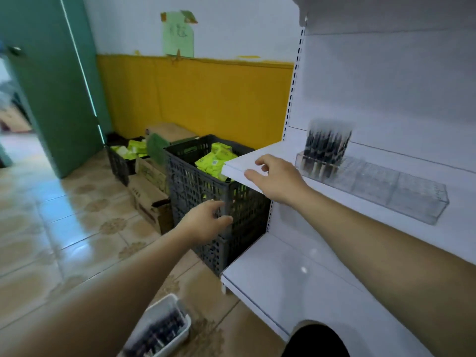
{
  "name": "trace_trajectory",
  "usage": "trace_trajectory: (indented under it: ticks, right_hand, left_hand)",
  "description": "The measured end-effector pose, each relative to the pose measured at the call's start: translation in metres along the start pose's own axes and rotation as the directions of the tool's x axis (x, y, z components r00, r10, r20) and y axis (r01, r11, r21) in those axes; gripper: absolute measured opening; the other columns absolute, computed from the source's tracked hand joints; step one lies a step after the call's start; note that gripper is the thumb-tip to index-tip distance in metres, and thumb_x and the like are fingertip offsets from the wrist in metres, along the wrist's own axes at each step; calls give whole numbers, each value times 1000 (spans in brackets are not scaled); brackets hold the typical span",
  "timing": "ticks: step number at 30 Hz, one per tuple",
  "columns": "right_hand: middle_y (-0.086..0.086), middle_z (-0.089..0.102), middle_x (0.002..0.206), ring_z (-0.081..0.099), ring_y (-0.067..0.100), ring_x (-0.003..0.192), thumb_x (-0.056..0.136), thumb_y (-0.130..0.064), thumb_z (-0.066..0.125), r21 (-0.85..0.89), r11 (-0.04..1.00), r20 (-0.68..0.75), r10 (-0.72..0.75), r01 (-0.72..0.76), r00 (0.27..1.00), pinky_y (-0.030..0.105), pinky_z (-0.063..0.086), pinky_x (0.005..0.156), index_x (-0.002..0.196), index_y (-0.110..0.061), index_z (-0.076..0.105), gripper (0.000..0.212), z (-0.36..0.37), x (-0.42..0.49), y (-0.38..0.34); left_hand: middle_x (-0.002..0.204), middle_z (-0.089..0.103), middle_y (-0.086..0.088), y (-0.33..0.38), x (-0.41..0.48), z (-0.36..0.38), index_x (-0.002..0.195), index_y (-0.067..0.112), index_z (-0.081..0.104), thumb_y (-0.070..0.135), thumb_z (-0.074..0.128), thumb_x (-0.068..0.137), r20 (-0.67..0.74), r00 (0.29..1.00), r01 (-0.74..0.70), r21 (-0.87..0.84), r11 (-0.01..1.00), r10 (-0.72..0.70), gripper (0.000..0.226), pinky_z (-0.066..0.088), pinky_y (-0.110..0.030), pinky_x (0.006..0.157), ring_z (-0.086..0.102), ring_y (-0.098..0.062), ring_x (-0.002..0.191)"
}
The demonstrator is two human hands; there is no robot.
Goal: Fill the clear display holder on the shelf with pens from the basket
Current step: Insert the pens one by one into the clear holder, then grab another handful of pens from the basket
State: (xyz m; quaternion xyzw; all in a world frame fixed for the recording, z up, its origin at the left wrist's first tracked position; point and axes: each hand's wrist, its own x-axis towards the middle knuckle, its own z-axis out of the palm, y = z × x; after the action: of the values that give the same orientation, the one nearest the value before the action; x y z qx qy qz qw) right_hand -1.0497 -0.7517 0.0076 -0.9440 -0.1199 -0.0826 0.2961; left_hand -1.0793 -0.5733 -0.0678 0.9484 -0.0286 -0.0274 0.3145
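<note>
A clear display holder (401,194) lies along the white shelf (257,161). Its left end holds a cluster of dark pens (325,145) standing upright; the other sections look empty. A white basket (180,307) with dark pens (162,331) in it sits on the floor at the bottom. My right hand (277,177) rests on the shelf's left front corner, fingers relaxed and holding nothing. My left hand (206,222) reaches out lower, fingers touching the side of a grey crate (201,186), with nothing in it.
The grey crate holds yellow-green packs and stands against the shelf's left side. Behind it are cardboard boxes (152,199) and a second crate (121,163). A lower white shelf (288,282) juts out below. A green door (51,86) stands open at left over tiled floor.
</note>
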Motion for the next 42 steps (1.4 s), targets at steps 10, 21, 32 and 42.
trace_trajectory:
  ticks: [10, 21, 32, 42]
  right_hand:
    - [2, 44, 146, 53, 25, 117, 91, -62, 47, -70, 997, 453, 4, 31, 891, 34, 46, 84, 145, -24, 36, 67, 188, 12, -73]
    - [3, 36, 152, 56, 23, 112, 93, -53, 50, -134, 987, 784, 158, -84, 601, 39, 50, 94, 151, -23, 26, 70, 436, 26, -11]
    - [6, 23, 159, 40, 30, 134, 95, -50, 50, -254, 956, 869, 292, -145, 399, 43, 42, 104, 153, -19, 16, 74, 623, 21, 89]
    - [11, 27, 154, 49, 34, 122, 98, -36, 50, -276, 953, 855, 304, -127, 421, 43, 48, 96, 150, -16, 22, 63, 676, 20, 115]
  left_hand:
    - [145, 47, -7, -190, -94, 16, 150, 20, 31, 41, 57, 93, 31, 880, 471, -188, 862, -474, 67, 41, -29, 95, 51, -22, 124]
    - [153, 37, -6, -352, -69, 114, 152, 15, 25, 39, 55, 95, 228, 668, 743, -257, 618, -708, 69, 39, -25, 91, 50, -22, 126]
    - [143, 46, -10, -464, 0, 251, 146, 13, 28, 21, 62, 92, 324, 458, 809, -538, 237, -828, 64, 43, -32, 92, 51, -28, 122]
    - [143, 47, -11, -509, 12, 310, 145, 20, 25, 20, 70, 84, 316, 327, 782, -620, 67, -891, 76, 46, -45, 100, 52, -32, 123]
